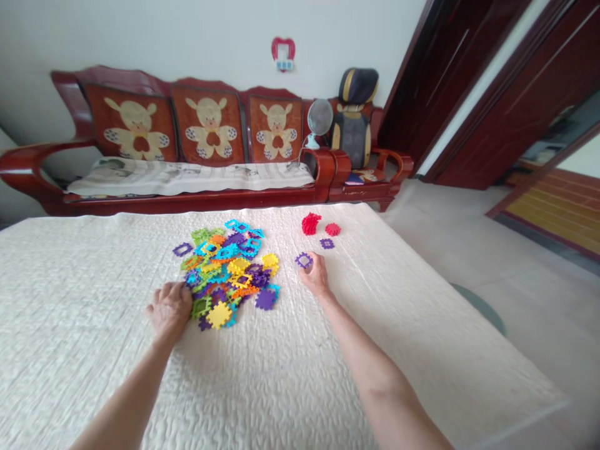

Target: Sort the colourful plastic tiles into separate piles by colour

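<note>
A mixed heap of plastic interlocking tiles (219, 314) in yellow, blue, green, orange and purple lies left of centre on the table. My left hand (170, 307) rests at the heap's left edge with its fingers bent; the fingertips are partly hidden, so I cannot tell whether they grip a tile. My right hand (315, 275) pinches a purple open-centred tile (304, 260) between thumb and fingers. Just beyond it lies another purple tile (327, 244). Farther back are a small pile of red tiles (310, 224) and a single red tile (332, 229).
A white quilted cloth covers the table (262, 387). Behind it stands a red wooden sofa (197, 199) with bear-patterned cushions. A small fan (320, 117) and a chair with a massage cushion (352, 134) are at the back right. Tiled floor runs along the right side.
</note>
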{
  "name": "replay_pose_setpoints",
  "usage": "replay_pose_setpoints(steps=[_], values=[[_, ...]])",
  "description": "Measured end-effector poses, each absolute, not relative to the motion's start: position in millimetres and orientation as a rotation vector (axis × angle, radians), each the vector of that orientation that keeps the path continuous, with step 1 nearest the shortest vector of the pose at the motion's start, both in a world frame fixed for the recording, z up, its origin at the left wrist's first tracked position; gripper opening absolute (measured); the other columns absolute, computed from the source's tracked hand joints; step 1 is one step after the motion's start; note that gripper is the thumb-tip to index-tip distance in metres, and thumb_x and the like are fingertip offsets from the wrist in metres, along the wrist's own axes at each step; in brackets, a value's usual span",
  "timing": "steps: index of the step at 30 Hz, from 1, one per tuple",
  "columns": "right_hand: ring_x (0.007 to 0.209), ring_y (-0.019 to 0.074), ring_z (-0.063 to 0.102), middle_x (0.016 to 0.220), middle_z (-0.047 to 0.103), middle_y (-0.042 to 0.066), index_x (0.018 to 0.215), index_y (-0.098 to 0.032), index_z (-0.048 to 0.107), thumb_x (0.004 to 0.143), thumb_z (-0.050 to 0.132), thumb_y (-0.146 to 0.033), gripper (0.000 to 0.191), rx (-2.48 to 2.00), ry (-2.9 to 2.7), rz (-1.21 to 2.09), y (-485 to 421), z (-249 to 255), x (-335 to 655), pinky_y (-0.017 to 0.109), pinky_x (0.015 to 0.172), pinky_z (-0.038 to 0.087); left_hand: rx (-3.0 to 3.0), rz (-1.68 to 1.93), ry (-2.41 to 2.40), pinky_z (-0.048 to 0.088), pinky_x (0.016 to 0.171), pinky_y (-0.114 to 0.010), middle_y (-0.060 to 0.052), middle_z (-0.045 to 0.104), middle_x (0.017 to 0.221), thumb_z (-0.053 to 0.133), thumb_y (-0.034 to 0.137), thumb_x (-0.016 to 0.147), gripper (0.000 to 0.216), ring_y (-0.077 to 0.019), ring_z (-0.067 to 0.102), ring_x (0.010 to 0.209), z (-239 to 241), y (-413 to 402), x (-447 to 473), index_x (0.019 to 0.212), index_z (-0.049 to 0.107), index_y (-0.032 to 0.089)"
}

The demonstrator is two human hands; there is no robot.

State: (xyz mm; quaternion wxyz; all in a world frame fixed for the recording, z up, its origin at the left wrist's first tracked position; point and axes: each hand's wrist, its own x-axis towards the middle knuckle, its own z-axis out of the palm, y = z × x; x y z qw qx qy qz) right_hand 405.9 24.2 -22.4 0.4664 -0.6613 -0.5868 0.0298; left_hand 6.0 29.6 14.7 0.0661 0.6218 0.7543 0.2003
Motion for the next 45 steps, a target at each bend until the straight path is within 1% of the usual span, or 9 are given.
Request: replay_pose_setpoints(steps=[6, 10, 14, 17, 23, 27, 31, 37, 45], values=[[0.11, 0.0256, 0.055, 0.113, 0.058, 0.011, 0.121, -0.019, 0.051, 0.071, 0.061, -0.019, 0.051, -1.679, -1.424, 0.091, 28.9, -21.4, 405.0, 0.043, 0.099, 0.046, 1.887, 0.632, 2.28, 0.037, 0.1, -0.057, -0.013, 0.058, 0.132, 0.034, 0.041, 0.092, 0.041, -0.0343, 0.044, 0.127, 12.6, 29.4, 4.9, 0.116, 0.062, 0.023], [0.11, 0.0257, 0.055, 0.112, 0.057, 0.011, 0.12, -0.02, 0.052, 0.071, 0.062, -0.02, 0.05, -1.702, -1.443, 0.082, 27.6, -21.9, 403.0, 0.042, 0.1, 0.045, 1.923, 0.596, 2.285, 0.039, 0.097, -0.057, -0.008, 0.058, 0.132, 0.031, 0.045, 0.092, 0.039, -0.0336, 0.045, 0.125, 10.3, 29.6, 2.8, 0.114, 0.058, 0.028], [0.109, 0.0253, 0.056, 0.113, 0.058, 0.011, 0.119, -0.021, 0.052, 0.072, 0.063, -0.024, 0.048, -1.666, -1.412, 0.071, 30.8, -26.6, 408.8, 0.041, 0.099, 0.046, 1.92, 0.6, 2.309, 0.039, 0.098, -0.056, -0.007, 0.056, 0.134, 0.027, 0.048, 0.093, 0.041, -0.0329, 0.045, 0.127, 8.1, 30.2, 2.8, 0.115, 0.056, 0.029], [0.107, 0.025, 0.056, 0.111, 0.059, 0.01, 0.118, -0.021, 0.053, 0.073, 0.063, -0.027, 0.046, -1.662, -1.271, 0.004, 41.1, -26.8, 430.9, 0.042, 0.099, 0.046, 1.916, 0.576, 2.319, 0.039, 0.099, -0.057, -0.007, 0.056, 0.135, 0.025, 0.048, 0.093, 0.042, -0.0333, 0.045, 0.128, 6.6, 31.1, 2.4, 0.115, 0.056, 0.029], [0.103, 0.0287, 0.055, 0.105, 0.062, 0.012, 0.11, -0.016, 0.055, 0.069, 0.062, -0.031, 0.044, -1.81, -1.034, -0.118, 68.3, -20.0, 494.9, 0.049, 0.096, 0.043, 1.928, 0.563, 2.34, 0.04, 0.098, -0.056, -0.006, 0.057, 0.135, 0.028, 0.048, 0.091, 0.039, -0.0327, 0.045, 0.129, 4.6, 31.5, 1.0, 0.115, 0.055, 0.032], [0.101, 0.0274, 0.056, 0.104, 0.063, 0.011, 0.11, -0.017, 0.057, 0.067, 0.066, -0.031, 0.046, -1.88, -1.075, -0.1, 79.5, -21.0, 509.5, 0.045, 0.096, 0.043, 1.922, 0.505, 2.358, 0.04, 0.099, -0.055, -0.005, 0.056, 0.137, 0.024, 0.049, 0.093, 0.043, -0.0312, 0.044, 0.13, 8.4, 31.1, 3.2, 0.117, 0.055, 0.031], [0.098, 0.0256, 0.057, 0.104, 0.064, 0.011, 0.113, -0.016, 0.059, 0.071, 0.067, -0.034, 0.047, -2.017, -1.126, -0.104, 83.1, -23.8, 507.9, 0.04, 0.093, 0.043, 1.909, 0.409, 2.371, 0.04, 0.1, -0.055, -0.005, 0.054, 0.139, 0.015, 0.05, 0.094, 0.052, -0.0296, 0.043, 0.13, 13.8, 30.5, 6.7, 0.121, 0.054, 0.027], [0.098, 0.0257, 0.056, 0.107, 0.064, 0.014, 0.118, -0.015, 0.058, 0.077, 0.065, -0.037, 0.047, -2.112, -1.2, -0.147, 80.2, -21.6, 503.1, 0.037, 0.09, 0.041, 1.905, 0.419, 2.394, 0.04, 0.101, -0.053, -0.004, 0.054, 0.139, 0.015, 0.05, 0.095, 0.052, -0.0281, 0.043, 0.13, 14.8, 29.4, 8.7, 0.12, 0.054, 0.028], [0.1, 0.0265, 0.055, 0.11, 0.063, 0.014, 0.122, -0.014, 0.058, 0.079, 0.065, -0.038, 0.049, -2.202, -1.197, -0.116, 76.9, -10.9, 497.0, 0.036, 0.09, 0.039, 1.909, 0.44, 2.414, 0.041, 0.099, -0.053, -0.003, 0.056, 0.137, 0.017, 0.049, 0.095, 0.049, -0.0277, 0.044, 0.13, 8.5, 32.3, 5.7, 0.119, 0.055, 0.029]])
